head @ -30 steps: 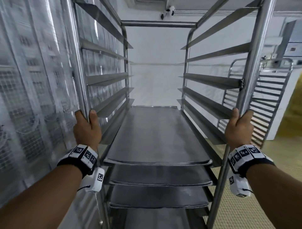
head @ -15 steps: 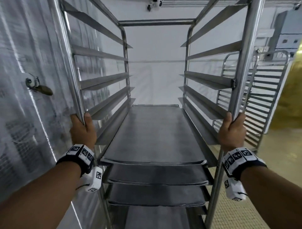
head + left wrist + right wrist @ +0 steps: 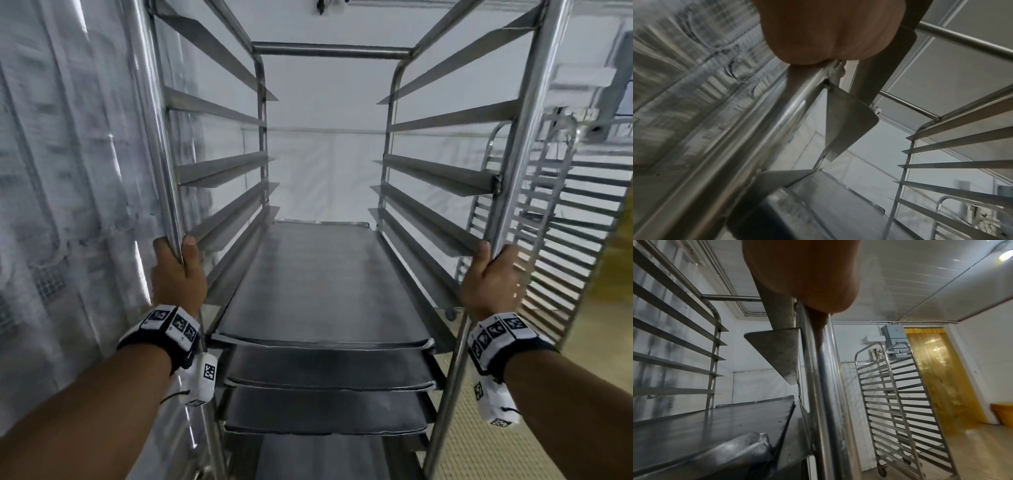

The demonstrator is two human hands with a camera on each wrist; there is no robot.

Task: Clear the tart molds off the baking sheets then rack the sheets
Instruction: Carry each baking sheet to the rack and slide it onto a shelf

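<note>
A tall steel tray rack [image 3: 330, 49] stands right in front of me. My left hand [image 3: 178, 270] grips its front left post [image 3: 156, 137], and my right hand [image 3: 491, 277] grips the front right post [image 3: 520, 137]. Several bare metal baking sheets sit stacked on the lower runners, the top sheet [image 3: 318, 284] empty. The upper runners hold nothing. In the left wrist view the left hand [image 3: 828, 32] wraps the post [image 3: 748, 138]. In the right wrist view the right hand [image 3: 803, 272] wraps its post [image 3: 818, 386] beside the top sheet [image 3: 711, 423]. No tart molds are in view.
A shiny corrugated metal wall [image 3: 61, 171] runs close along the left. A second, empty tray rack [image 3: 555, 222] stands at the right, also as the empty rack [image 3: 898, 394]. Behind it hang yellow strip curtains [image 3: 937, 369] and a yellow bin [image 3: 1003, 413]. A white wall lies ahead.
The rack and I have moved forward along the left wall; the second rack has drawn closer on the right. Both hands keep their hold on the posts.
</note>
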